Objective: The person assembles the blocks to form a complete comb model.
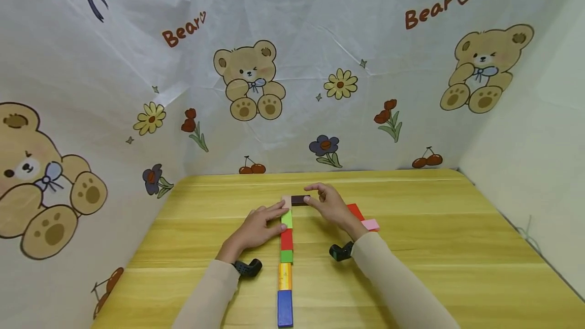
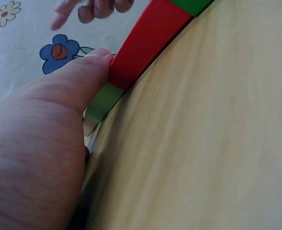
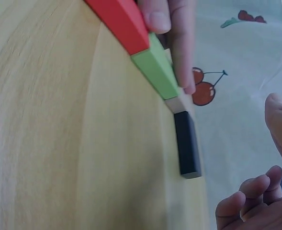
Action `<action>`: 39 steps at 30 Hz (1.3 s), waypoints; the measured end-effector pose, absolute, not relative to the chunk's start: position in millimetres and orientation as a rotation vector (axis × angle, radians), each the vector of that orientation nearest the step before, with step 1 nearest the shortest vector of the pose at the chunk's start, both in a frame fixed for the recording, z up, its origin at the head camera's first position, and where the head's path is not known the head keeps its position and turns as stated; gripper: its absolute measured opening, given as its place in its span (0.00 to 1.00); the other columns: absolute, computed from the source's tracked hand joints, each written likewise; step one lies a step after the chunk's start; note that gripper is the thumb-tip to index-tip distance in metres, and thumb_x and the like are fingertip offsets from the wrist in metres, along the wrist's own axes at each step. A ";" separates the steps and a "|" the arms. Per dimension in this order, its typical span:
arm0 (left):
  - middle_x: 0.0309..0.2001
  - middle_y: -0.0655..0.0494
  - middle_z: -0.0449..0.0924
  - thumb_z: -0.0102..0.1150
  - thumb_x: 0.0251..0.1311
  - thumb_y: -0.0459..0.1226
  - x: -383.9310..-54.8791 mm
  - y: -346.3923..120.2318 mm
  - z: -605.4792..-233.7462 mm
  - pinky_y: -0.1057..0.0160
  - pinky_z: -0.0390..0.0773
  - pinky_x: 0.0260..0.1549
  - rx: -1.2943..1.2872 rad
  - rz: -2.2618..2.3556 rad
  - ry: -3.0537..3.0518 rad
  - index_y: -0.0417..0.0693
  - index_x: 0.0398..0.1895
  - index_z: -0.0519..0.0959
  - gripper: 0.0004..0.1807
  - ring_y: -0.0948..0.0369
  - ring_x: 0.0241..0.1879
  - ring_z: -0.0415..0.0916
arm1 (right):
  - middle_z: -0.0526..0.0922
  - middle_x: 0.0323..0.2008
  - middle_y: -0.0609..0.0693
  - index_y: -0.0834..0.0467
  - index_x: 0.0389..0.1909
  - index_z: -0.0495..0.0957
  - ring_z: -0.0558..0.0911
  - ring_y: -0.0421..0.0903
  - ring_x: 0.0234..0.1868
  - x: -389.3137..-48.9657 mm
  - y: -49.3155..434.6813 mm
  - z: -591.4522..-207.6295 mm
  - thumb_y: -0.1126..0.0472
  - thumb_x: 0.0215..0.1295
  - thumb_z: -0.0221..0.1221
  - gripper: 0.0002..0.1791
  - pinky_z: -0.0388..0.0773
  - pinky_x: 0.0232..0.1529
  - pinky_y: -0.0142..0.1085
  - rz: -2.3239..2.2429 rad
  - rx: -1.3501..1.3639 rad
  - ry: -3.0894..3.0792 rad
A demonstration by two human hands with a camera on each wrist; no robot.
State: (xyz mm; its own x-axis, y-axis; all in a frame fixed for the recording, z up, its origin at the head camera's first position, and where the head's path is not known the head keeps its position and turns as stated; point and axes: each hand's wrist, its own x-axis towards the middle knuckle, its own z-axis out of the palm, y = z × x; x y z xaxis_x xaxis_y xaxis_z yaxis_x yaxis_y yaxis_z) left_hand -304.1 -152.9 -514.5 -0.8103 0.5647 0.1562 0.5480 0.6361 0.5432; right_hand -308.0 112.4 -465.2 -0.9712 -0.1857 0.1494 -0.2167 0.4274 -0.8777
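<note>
A straight row of blocks runs away from me on the table: blue (image 1: 285, 308), yellow (image 1: 285, 277), green (image 1: 286, 256), red (image 1: 286, 240), light green (image 1: 286, 220) and pale wood (image 1: 286, 202). At the far end a black block (image 3: 187, 143) lies crosswise, its left end against the pale one. My left hand (image 1: 258, 227) rests along the row's left side, fingertips at the pale and light green blocks, thumb by the red one. Beside the black block's right end is my right hand (image 1: 332, 208), index finger extended and other fingers bent, holding nothing.
Partly behind my right forearm lie a red block (image 1: 355, 211) and a pink block (image 1: 370, 225). A sheet printed with bears (image 1: 256, 85) hangs behind the table's far edge. Each wrist wears a small black camera (image 1: 249, 268).
</note>
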 end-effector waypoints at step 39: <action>0.79 0.67 0.55 0.53 0.68 0.61 -303.6 -154.4 -512.1 0.49 0.61 0.59 0.960 0.908 2.812 0.66 0.74 0.67 0.33 0.59 0.61 0.69 | 0.65 0.34 0.53 0.55 0.60 0.76 0.68 0.45 0.33 -217.0 244.2 -458.5 0.53 0.72 0.60 0.19 0.65 0.28 0.33 1.552 0.290 -2.593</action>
State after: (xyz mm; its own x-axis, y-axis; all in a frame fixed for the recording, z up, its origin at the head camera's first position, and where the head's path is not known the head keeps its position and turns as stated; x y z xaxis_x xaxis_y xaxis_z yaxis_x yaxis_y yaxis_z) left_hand -303.6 -154.4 -512.1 -0.8086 0.5692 0.1488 0.5488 0.6385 0.5395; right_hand -217.0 244.2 -458.5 -0.9762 -0.1089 0.1878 -0.2170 0.4607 -0.8606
